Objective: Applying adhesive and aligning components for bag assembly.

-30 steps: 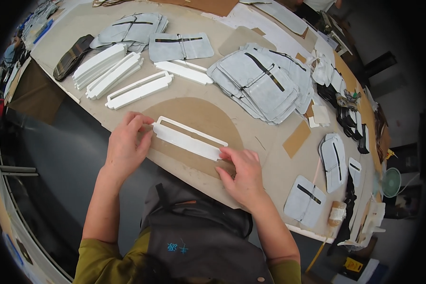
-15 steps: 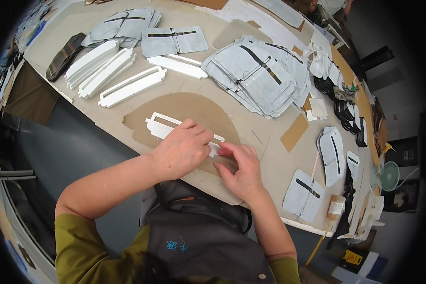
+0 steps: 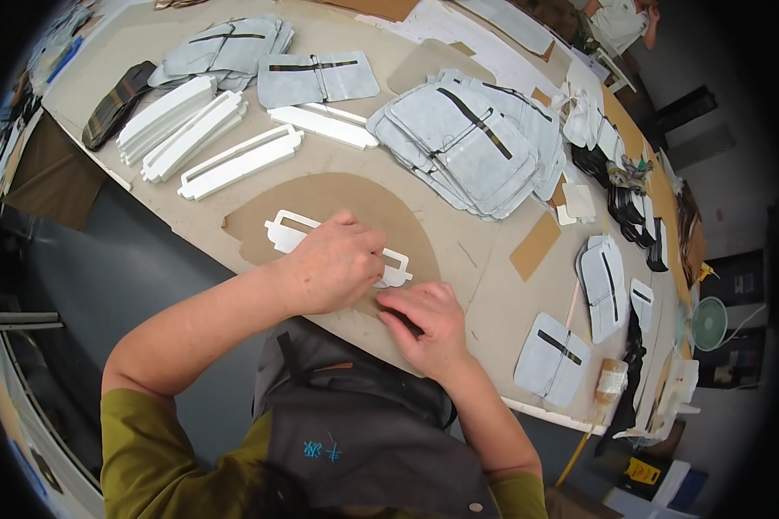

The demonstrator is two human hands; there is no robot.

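Currently, near the centre of the frame, the left hand [image 3: 337, 264] is bent over a white slotted strip [image 3: 283, 241]; its fingertips are hidden, so I cannot tell whether that grip is clenched on it. Just below the strip's right end, the right hand [image 3: 426, 322] has thumb and fingers parted. The strip lies over a brown board [image 3: 337, 192] on the worktop [image 3: 485, 303]. White frames [image 3: 242, 162] lie upper left, grey panels [image 3: 459, 130] upper centre.
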